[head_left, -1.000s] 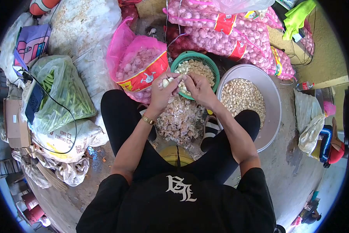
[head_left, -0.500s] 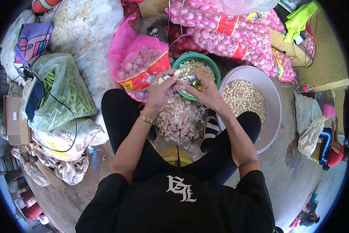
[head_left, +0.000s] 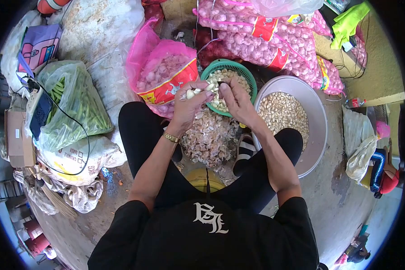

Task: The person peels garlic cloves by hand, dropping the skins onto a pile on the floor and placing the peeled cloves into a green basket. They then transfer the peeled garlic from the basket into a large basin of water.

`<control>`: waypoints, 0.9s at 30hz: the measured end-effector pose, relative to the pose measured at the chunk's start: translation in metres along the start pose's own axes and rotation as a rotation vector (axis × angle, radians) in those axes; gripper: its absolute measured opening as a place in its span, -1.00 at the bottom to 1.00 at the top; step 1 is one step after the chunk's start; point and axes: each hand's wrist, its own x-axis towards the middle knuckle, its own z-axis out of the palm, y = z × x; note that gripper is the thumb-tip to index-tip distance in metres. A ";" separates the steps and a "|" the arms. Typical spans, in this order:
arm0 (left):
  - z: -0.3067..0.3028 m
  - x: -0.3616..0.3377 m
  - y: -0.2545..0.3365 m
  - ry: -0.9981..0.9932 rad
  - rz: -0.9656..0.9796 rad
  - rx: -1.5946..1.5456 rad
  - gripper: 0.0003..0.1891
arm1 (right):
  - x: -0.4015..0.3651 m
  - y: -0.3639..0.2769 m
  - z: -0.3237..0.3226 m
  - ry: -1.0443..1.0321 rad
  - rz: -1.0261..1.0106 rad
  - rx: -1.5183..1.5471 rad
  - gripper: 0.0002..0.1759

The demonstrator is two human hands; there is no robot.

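Note:
Several pale garlic cloves (head_left: 191, 93) lie in my left hand (head_left: 190, 104), its fingers curled round them. My right hand (head_left: 239, 101) is closed on a small knife, mostly hidden by the fingers; its dark part shows near the fingertips. Both hands are close together over the near left edge of a green basket (head_left: 252, 81) holding peeled cloves (head_left: 236, 78). Below the hands is a heap of garlic skins (head_left: 209, 139). A large pale tub (head_left: 317, 135) at the right holds unpeeled-looking cloves (head_left: 283, 112).
An open pink net bag (head_left: 164, 74) of garlic bulbs stands left of the basket. Full garlic sacks (head_left: 256, 45) are stacked behind. A plastic bag of green pods (head_left: 83, 105) lies at the left. At the far right edge is another person (head_left: 389, 173).
My right hand has turned, so the knife's yellow-green handle no longer shows. Its fingertips now point more toward the cloves at my left hand.

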 end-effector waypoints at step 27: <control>0.003 -0.009 0.021 -0.145 0.485 0.630 -0.81 | 0.001 -0.014 -0.001 0.083 -0.201 0.121 -0.83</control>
